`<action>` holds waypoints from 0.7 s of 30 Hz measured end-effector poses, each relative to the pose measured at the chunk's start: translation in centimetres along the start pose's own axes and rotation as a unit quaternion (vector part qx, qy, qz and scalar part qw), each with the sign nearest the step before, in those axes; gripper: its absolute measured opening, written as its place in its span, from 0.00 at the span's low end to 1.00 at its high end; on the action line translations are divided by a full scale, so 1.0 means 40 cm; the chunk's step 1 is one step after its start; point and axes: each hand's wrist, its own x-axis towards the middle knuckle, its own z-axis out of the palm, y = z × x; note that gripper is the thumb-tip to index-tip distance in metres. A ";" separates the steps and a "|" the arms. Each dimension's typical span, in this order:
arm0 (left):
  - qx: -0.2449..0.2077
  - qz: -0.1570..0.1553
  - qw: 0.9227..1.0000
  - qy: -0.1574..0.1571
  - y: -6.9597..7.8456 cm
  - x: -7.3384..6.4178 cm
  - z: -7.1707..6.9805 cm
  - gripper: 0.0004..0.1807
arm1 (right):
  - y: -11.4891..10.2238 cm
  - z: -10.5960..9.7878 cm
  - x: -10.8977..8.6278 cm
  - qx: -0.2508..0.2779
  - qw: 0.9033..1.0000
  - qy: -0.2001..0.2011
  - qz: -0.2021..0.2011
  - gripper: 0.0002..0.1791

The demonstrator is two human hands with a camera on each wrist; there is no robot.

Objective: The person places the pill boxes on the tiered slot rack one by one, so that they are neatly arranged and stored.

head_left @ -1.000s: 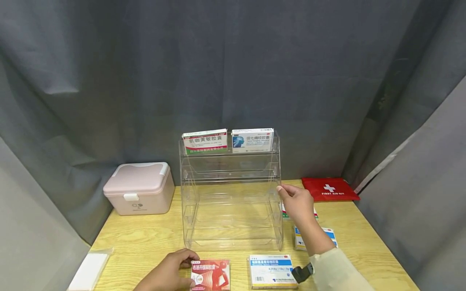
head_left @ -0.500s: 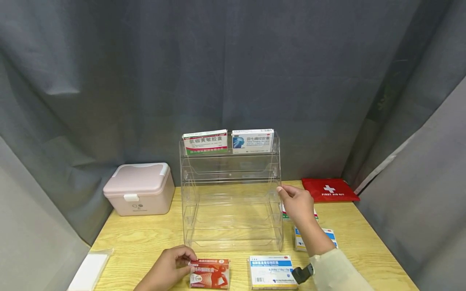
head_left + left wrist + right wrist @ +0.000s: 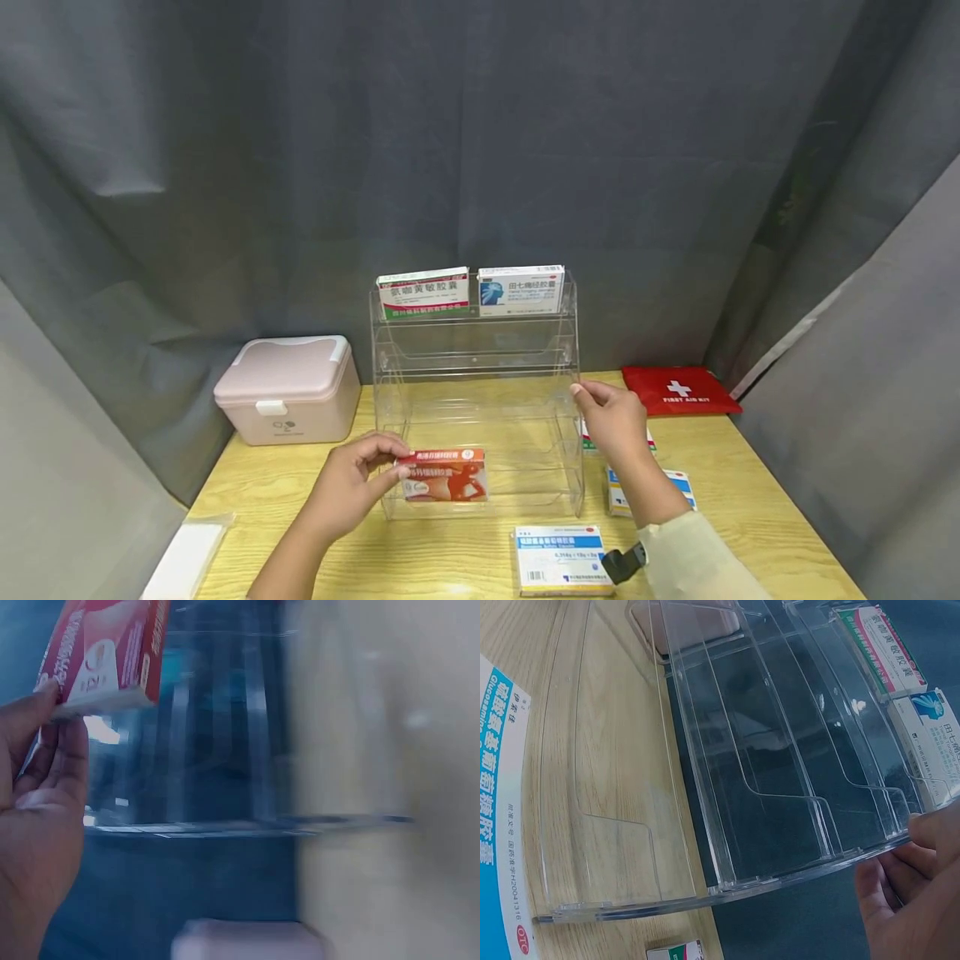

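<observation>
My left hand (image 3: 347, 485) pinches a red medicine box (image 3: 452, 478) by its left end, thumb in front. The box is raised off the table before the lower tiers of a clear acrylic display rack (image 3: 476, 362). In the left wrist view, the thumb and fingers hold one end of the red box (image 3: 112, 645). My right hand (image 3: 613, 421) grips the rack's right side edge; the right wrist view has the thumb and fingers on either side of the clear panel (image 3: 780, 889). A white-green medicine box (image 3: 424, 295) and a white-blue one (image 3: 521, 292) stand in the top tier.
A blue-white medicine box (image 3: 562, 562) lies in front of the rack. Another blue-white box (image 3: 617, 496) and a partly hidden green-white box (image 3: 589, 440) lie by my right arm. A pink case (image 3: 288, 392), a red first aid pouch (image 3: 678, 392) and a white packet (image 3: 183, 560) sit around.
My left hand has tilted the red medicine box up from the table, then lifted it forward toward the rack's lower tiers. My right hand has stayed on the rack's side.
</observation>
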 end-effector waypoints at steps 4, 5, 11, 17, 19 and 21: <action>0.008 0.054 0.998 0.041 0.081 0.097 -0.007 0.09 | 0.008 -0.004 0.003 -0.011 1.000 0.005 0.000 0.27; 0.003 0.066 0.996 0.053 0.098 0.122 -0.006 0.09 | 0.010 -0.004 0.004 -0.013 1.000 0.007 -0.001 0.26; -0.041 0.114 0.986 0.113 0.175 0.251 0.016 0.10 | 0.016 0.000 0.004 -0.016 1.000 0.009 -0.006 0.25; -0.028 0.119 0.983 0.135 0.194 0.342 0.042 0.09 | 0.012 0.003 0.003 -0.002 1.000 0.001 -0.004 0.25; -0.015 0.115 0.983 0.141 0.195 0.363 0.052 0.10 | 0.011 0.004 0.003 -0.002 1.000 0.005 -0.006 0.24; 0.003 0.109 0.983 0.146 0.190 0.379 0.064 0.09 | 0.009 0.004 0.004 -0.004 1.000 0.009 -0.007 0.24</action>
